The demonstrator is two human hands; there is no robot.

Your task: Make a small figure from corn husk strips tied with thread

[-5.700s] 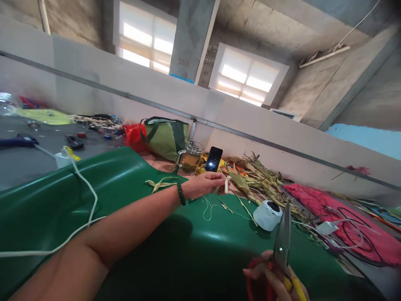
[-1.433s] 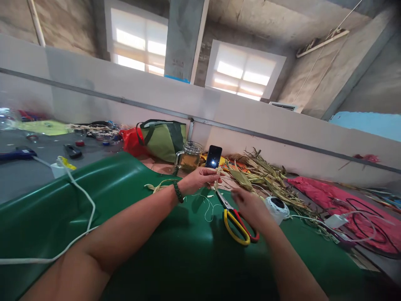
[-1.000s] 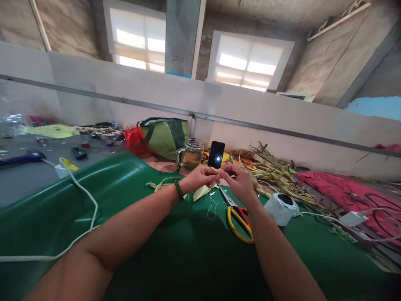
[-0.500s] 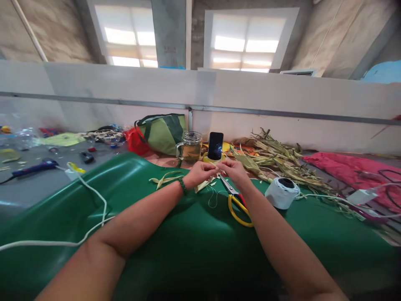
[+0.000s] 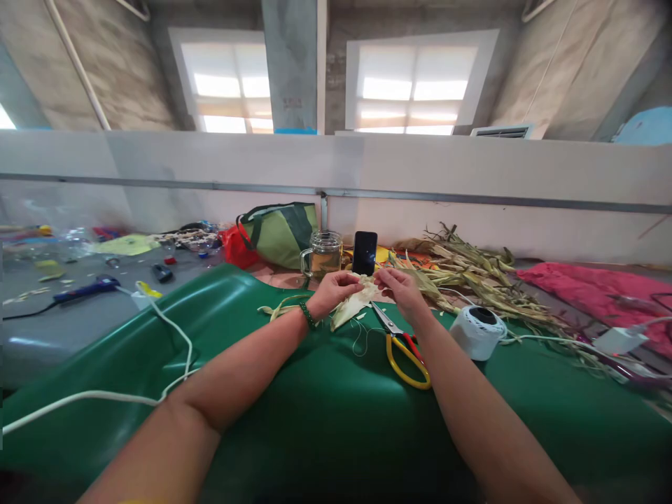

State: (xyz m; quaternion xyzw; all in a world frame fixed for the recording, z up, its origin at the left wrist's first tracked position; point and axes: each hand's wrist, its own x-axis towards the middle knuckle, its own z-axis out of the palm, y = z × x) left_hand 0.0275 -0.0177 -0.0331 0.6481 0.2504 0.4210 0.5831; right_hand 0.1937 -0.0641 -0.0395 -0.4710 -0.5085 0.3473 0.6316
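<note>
Between my two hands is a small, crumpled, pale corn husk piece (image 5: pixel 368 285). My left hand (image 5: pixel 332 292), with a green bead bracelet at the wrist, pinches its left side. At its right edge, the fingertips of my right hand (image 5: pixel 403 292) are pinched together on it. A wider strip of cream husk (image 5: pixel 351 309) lies just below, on the green mat (image 5: pixel 315 392). Scissors (image 5: pixel 407 358) with yellow and red handles rest by my right forearm, blades pointing toward the hands. A loop of thin white thread (image 5: pixel 360 343) lies left of them.
Behind the hands stand a phone (image 5: pixel 365 252) and a glass mug (image 5: pixel 323 255) of liquid. Dried corn husks (image 5: pixel 467 269) are heaped at the back right, near a white spool (image 5: pixel 477 332). A white cable (image 5: pixel 176 332) crosses the left side; a green bag (image 5: pixel 281 234) leans on the wall.
The fingertips have moved slightly apart, and more of the crumpled husk shows between them. The whole view has shifted a little, with things sitting lower in the picture.
</note>
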